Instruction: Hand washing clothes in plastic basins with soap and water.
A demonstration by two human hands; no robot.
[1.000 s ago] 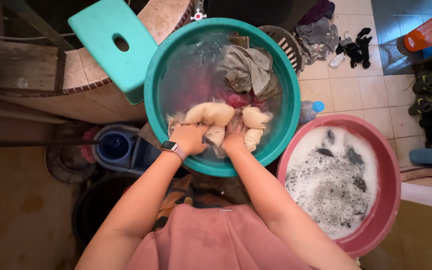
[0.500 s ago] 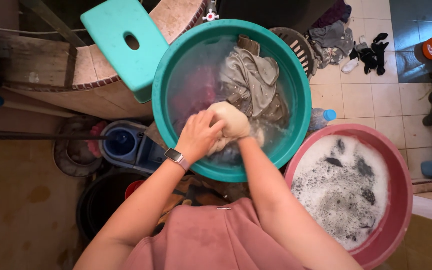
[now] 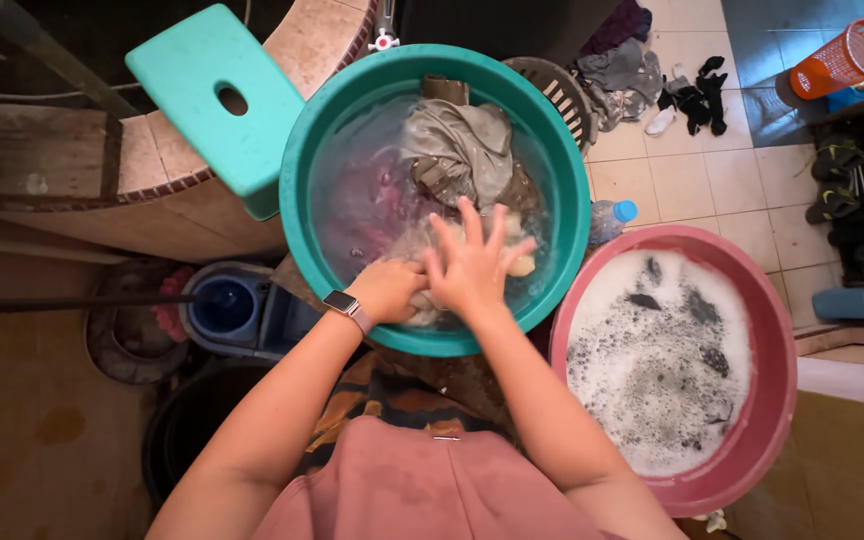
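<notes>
- Tiled floor (image 3: 692, 180) runs along the right of the washing corner, with a heap of dark and grey clothes (image 3: 652, 70) lying on it near an orange mesh basket (image 3: 842, 58).
- At centre stands a teal basin (image 3: 297, 215) of cloudy water; a grey garment (image 3: 457, 145) floats at its far side, and something reddish shows under the water to the left.
- The left hand (image 3: 387, 288), a watch (image 3: 344, 304) on its wrist, is curled shut around the cream cloth (image 3: 520, 262) at the basin's near edge.
- The right hand (image 3: 472, 265) lies flat with fingers spread wide, pressing down on the same cloth.
- Half a second ago the cream cloth was a raised ball gripped between both hands; now it is pushed down into the water and mostly hidden, only a pale edge showing past the right fingers.
- A second ago it was stretched out in twisted lumps across the near rim.
- A pink basin (image 3: 772, 330) full of suds sits just right of the teal one, with a blue-capped bottle (image 3: 612, 218) between them.
- A teal stool (image 3: 217, 95) leans on the ledge at upper left.
</notes>
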